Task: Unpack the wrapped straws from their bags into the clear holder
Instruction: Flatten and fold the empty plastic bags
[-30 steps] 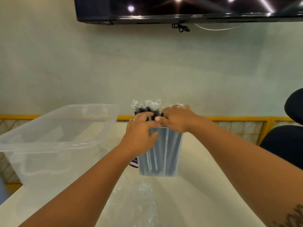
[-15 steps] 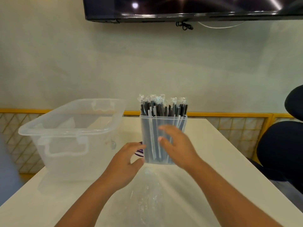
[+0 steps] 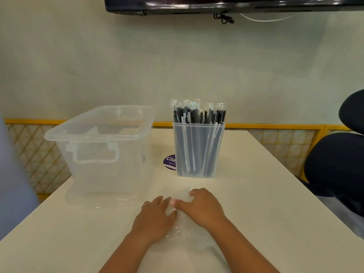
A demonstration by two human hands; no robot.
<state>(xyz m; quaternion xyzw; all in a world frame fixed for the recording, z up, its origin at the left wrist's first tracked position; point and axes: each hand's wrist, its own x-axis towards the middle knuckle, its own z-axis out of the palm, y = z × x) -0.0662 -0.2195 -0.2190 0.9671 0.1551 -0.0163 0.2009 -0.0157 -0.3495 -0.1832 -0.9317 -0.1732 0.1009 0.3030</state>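
The clear holder (image 3: 198, 152) stands upright mid-table, packed with black straws in clear wrappers (image 3: 199, 113) whose tops stick out above its rim. Closer to me, an empty clear plastic bag (image 3: 187, 231) lies crumpled on the table. My left hand (image 3: 155, 217) lies flat on the bag's left side, fingers stretched out. My right hand (image 3: 202, 207) sits on the bag's far end, fingers curled down and thumb reaching left, with the film bunched up between them. Both hands are well short of the holder.
A large clear storage tub (image 3: 98, 146) with a handle stands at the left of the white table (image 3: 266, 203). A purple round sticker (image 3: 169, 162) lies left of the holder. A dark office chair (image 3: 338, 164) stands at the right edge; a screen (image 3: 216, 4) hangs on the wall.
Both hands left the straw tops in the holder, dropped back toward me and came down on the empty bag. The holder now stands alone.
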